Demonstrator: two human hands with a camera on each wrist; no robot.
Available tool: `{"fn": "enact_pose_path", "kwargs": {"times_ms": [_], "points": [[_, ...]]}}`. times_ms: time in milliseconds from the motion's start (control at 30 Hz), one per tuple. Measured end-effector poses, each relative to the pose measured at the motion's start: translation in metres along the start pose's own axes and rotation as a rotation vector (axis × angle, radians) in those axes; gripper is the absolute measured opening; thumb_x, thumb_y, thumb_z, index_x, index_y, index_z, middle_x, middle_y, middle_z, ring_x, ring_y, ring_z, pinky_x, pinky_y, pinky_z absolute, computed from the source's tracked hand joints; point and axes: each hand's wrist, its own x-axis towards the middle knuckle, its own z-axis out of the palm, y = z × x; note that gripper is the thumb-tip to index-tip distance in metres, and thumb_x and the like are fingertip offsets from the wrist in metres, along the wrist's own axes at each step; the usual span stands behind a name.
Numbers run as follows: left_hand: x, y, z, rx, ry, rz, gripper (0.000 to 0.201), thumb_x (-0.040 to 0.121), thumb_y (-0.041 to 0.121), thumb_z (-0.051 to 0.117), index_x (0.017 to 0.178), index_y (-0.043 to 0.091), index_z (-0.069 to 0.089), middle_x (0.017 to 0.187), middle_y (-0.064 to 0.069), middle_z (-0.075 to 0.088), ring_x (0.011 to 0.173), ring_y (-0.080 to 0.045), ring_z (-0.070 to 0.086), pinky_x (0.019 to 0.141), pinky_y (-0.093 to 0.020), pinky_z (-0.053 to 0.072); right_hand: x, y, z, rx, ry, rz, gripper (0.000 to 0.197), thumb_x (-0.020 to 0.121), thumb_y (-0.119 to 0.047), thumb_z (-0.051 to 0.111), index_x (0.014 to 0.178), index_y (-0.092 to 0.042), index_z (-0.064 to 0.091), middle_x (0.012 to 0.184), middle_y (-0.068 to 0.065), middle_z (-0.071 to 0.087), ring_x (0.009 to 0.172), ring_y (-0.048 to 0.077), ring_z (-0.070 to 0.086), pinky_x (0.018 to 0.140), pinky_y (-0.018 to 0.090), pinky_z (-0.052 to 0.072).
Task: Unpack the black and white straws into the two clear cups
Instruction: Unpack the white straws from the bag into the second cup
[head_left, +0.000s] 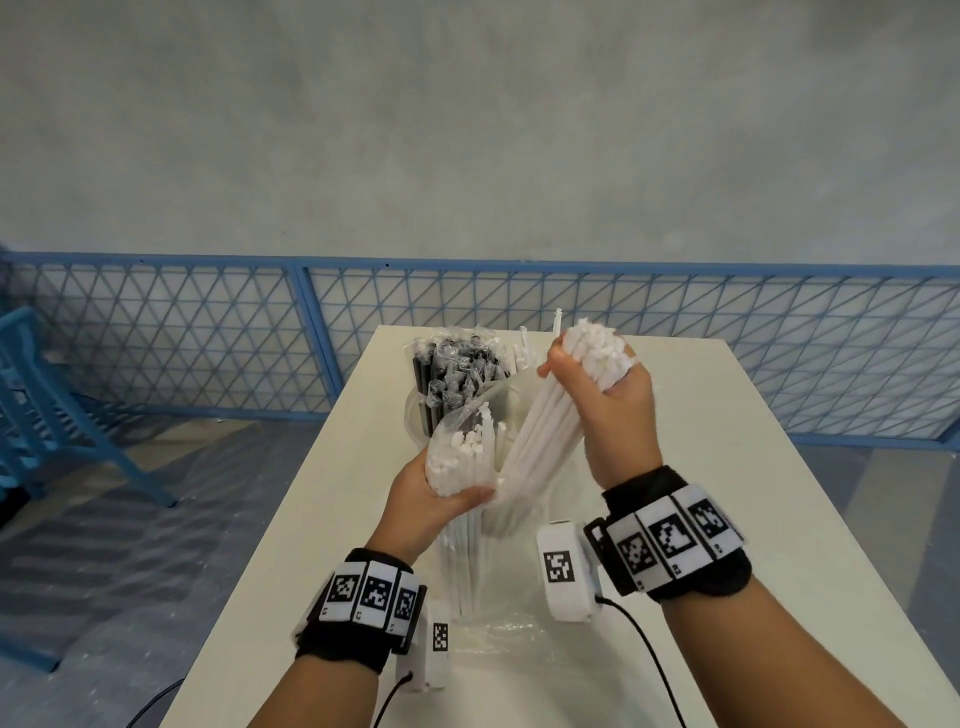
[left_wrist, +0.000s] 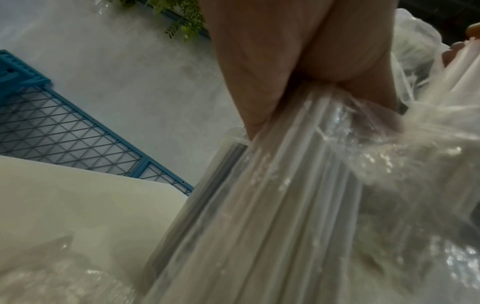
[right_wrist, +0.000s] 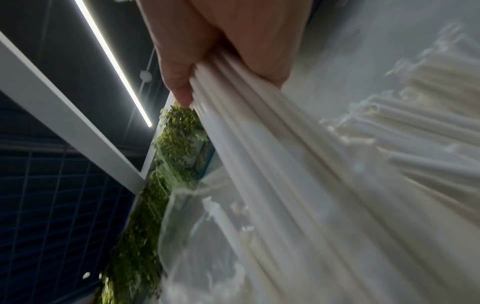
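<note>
My left hand (head_left: 441, 499) gripped the bagged white straws (head_left: 460, 462) mid-table (head_left: 727, 467); my right hand (head_left: 608, 395) clenched a loose bunch (head_left: 545, 426) half out. Black straws (head_left: 452, 374) filled 1 cup (head_left: 415, 415) toward the far edge. A snagging bag could scatter straws — or topple that cup.

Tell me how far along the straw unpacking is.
Done: the black straws stand in a clear cup. In hand: the right hand grips a bunch of white straws; the left hand holds the bag with more. Left: cupping these white ones.
</note>
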Motion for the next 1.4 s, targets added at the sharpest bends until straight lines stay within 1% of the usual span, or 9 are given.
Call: {"fn": "enact_pose_path", "kwargs": {"times_ms": [133,300,433,567,833,1167,1233,1333,1400], "points": [[0.002,0.000,0.004,-0.001,0.029,0.009,0.048,0.063,0.008,0.083,0.102,0.025,0.061,0.096,0.007,0.071,0.093,-0.007,0.067,0.081,-0.021,0.053,0.000,0.003,-0.009,0.127,0.033,0.071,0.012,0.079,-0.009,0.068,0.090,-0.011,0.063,0.069,-0.008,0.070,0.076,0.010,0.065,0.073,0.022,0.052],[0.003,0.000,0.011,-0.027,0.028,0.014,0.052,0.062,0.009,0.083,0.105,0.027,0.061,0.103,0.005,0.071,0.098,-0.009,0.067,0.085,-0.027,0.053,-0.031,0.031,-0.011,-0.090,-0.112,0.236,0.027,0.071,-0.009,0.075,0.090,-0.025,0.064,0.083,-0.006,0.071,0.083,0.004,0.068,0.070,0.018,0.054],[0.002,0.001,0.012,-0.034,0.020,0.001,0.061,0.053,0.022,0.084,0.109,0.021,0.061,0.104,0.001,0.071,0.101,-0.015,0.067,0.087,-0.030,0.053,-0.030,0.031,-0.007,-0.057,0.046,0.258,0.019,0.076,-0.007,0.072,0.090,-0.018,0.065,0.086,0.000,0.070,0.084,0.011,0.068,0.073,0.026,0.055],[0.003,0.000,0.005,-0.003,0.051,-0.025,0.057,0.058,0.015,0.085,0.111,0.013,0.062,0.102,-0.001,0.071,0.101,-0.019,0.066,0.088,-0.031,0.052,-0.007,0.014,-0.006,0.106,0.199,0.247,0.012,0.078,-0.003,0.068,0.086,-0.011,0.064,0.084,0.007,0.065,0.084,0.022,0.064,0.077,0.034,0.054],[0.002,0.001,0.003,-0.030,0.113,-0.017,0.040,0.067,0.005,0.081,0.096,0.025,0.061,0.097,0.001,0.069,0.095,-0.018,0.065,0.087,-0.034,0.051,0.022,-0.001,-0.024,0.335,0.427,0.360,0.011,0.078,-0.003,0.068,0.077,-0.011,0.059,0.075,0.005,0.068,0.074,0.016,0.065,0.073,0.032,0.052],[0.006,0.001,0.005,-0.059,0.157,-0.017,0.037,0.069,0.003,0.079,0.092,0.026,0.061,0.091,0.004,0.068,0.086,-0.010,0.065,0.081,-0.029,0.052,0.047,-0.029,-0.046,0.292,0.573,0.093,0.015,0.074,-0.001,0.068,0.083,-0.008,0.058,0.080,0.008,0.063,0.070,0.016,0.062,0.064,0.026,0.051],[0.005,0.002,0.006,-0.060,0.147,-0.018,0.037,0.069,0.004,0.080,0.096,0.021,0.061,0.092,0.003,0.069,0.088,-0.012,0.065,0.081,-0.029,0.052,0.047,-0.028,-0.042,0.198,0.537,0.043,0.029,0.071,-0.005,0.071,0.098,-0.001,0.059,0.087,0.008,0.063,0.078,0.018,0.062,0.068,0.027,0.052],[0.005,0.003,0.006,-0.063,0.140,-0.024,0.042,0.069,0.004,0.080,0.104,0.015,0.061,0.094,0.002,0.069,0.090,-0.014,0.065,0.083,-0.031,0.051,0.042,-0.023,-0.034,-0.019,0.426,0.006,0.025,0.075,-0.013,0.073,0.095,-0.015,0.058,0.088,-0.001,0.063,0.084,0.013,0.063,0.073,0.024,0.054],[0.005,0.003,0.006,-0.060,0.139,-0.026,0.042,0.069,0.004,0.080,0.105,0.014,0.061,0.095,0.002,0.069,0.091,-0.014,0.065,0.083,-0.031,0.051,0.038,-0.016,-0.029,-0.152,0.315,-0.032,0.026,0.077,-0.016,0.072,0.098,-0.012,0.058,0.086,-0.003,0.061,0.085,0.012,0.063,0.073,0.023,0.054]]}}
